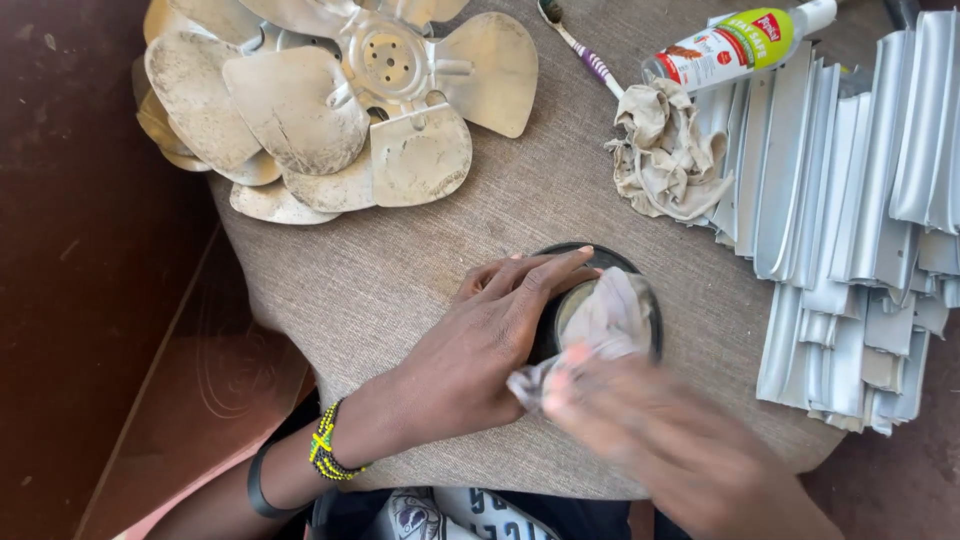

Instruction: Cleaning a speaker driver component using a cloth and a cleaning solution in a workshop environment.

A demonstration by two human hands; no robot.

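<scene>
Left hand (480, 345) fingers grip the round black part (600, 305); right hand (640, 420) (blurred) clutches a rag (605, 325).

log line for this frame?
left hand: steadies round dark part | right hand: blurred, rubs cloth in it | table: fan blades

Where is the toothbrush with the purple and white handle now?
In the head view, the toothbrush lies at the top of the grey cushion, between the metal fan blades and the plastic bottle.
</scene>
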